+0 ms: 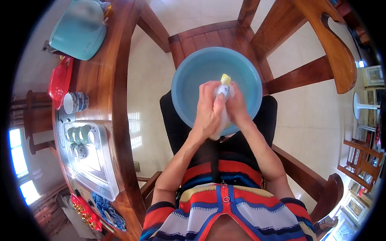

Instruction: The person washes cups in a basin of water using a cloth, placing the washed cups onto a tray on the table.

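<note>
Over a blue basin (187, 68) of water, my left hand (209, 106) and my right hand (236, 105) are close together. Between them is a small white cup with a blue pattern (223, 91), wrapped by the fingers of both. A yellow piece of cloth or sponge (225, 79) sticks out at the cup's far end. Whitish material, perhaps cloth, hangs below the hands toward the basin's near rim. The right fingers are partly hidden.
The basin is at the edge of a wooden chair (209, 38). On the wooden table (96, 84) at left are a clear tray (106, 160) with small cups, a stack of patterned cups (76, 102), a red tray (60, 82) and a light-blue appliance (78, 34).
</note>
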### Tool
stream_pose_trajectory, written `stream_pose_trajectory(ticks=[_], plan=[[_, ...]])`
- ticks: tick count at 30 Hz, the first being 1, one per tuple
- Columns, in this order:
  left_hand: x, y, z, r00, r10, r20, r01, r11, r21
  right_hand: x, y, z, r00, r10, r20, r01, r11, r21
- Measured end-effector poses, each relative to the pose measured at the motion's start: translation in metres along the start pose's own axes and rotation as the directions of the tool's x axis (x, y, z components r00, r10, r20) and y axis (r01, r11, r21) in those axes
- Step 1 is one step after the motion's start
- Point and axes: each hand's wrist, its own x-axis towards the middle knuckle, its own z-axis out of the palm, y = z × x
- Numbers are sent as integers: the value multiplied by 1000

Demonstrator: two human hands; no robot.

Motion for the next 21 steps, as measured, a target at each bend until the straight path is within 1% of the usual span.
stream_pose_trajectory(ticks=[1, 2, 3, 4, 5, 6, 8, 9, 11, 13, 14, 15, 16, 17, 18, 19, 20, 21], plan=[[1, 2, -3, 958, -272, 90, 284, 942, -179, 2, -3, -3, 994, -108, -17, 104, 980, -171], [4, 3, -7, 958, -274, 88, 286, 941, -180, 2, -6, -5, 976, -216, -15, 199, 920, -338], [9, 3, -12, 929, -347, 129, 368, 905, -214, -1, -14, -4, 976, -215, -13, 198, 919, -340], [13, 3, -13, 894, -414, 173, 446, 861, -245, -6, -25, -1, 950, -306, 64, 299, 829, -473], [12, -3, -8, 924, -354, 141, 378, 897, -227, -9, -32, 0, 912, -381, 153, 394, 708, -585], [13, -4, -5, 926, -352, 139, 376, 898, -229, -9, -32, -1, 911, -383, 155, 397, 706, -587], [12, -5, -3, 927, -353, 128, 369, 918, -143, -8, -30, -3, 921, -362, 144, 377, 735, -564], [11, -6, -2, 928, -356, 114, 370, 918, -146, -9, -28, -2, 920, -359, 157, 383, 733, -562], [9, -8, -1, 926, -367, 90, 378, 895, -237, -13, -23, 3, 965, -263, 16, 242, 861, -447], [6, -9, 4, 965, -261, -29, 256, 960, -115, -8, -11, -2, 953, -303, -4, 285, 901, -327], [5, -7, 6, 967, -248, -62, 233, 956, -180, -5, -3, -5, 954, -299, -24, 283, 923, -259], [7, -1, 6, 972, -208, -106, 181, 958, -224, -6, -8, -2, 976, -212, -43, 206, 971, -120], [9, 4, 8, 979, -147, -139, 117, 972, -206, -5, -11, 0, 990, -134, -50, 134, 991, 2], [11, 7, 7, 983, -85, -166, 53, 981, -185, -5, -15, 4, 995, -95, -42, 96, 995, 36], [11, 11, 3, 976, -87, -199, 52, 984, -172, -6, -22, 9, 998, -54, -42, 56, 996, 71], [10, 15, -1, 980, -87, -178, 45, 973, -225, -6, -26, 11, 999, -51, -12, 51, 996, 68], [9, 17, -3, 985, -88, -151, 43, 959, -282, -7, -31, 11, 1000, -2, 16, 1, 995, 96], [7, 15, -3, 982, -67, -178, 18, 964, -264, -9, -33, 12, 998, 50, 39, -54, 991, 122]])
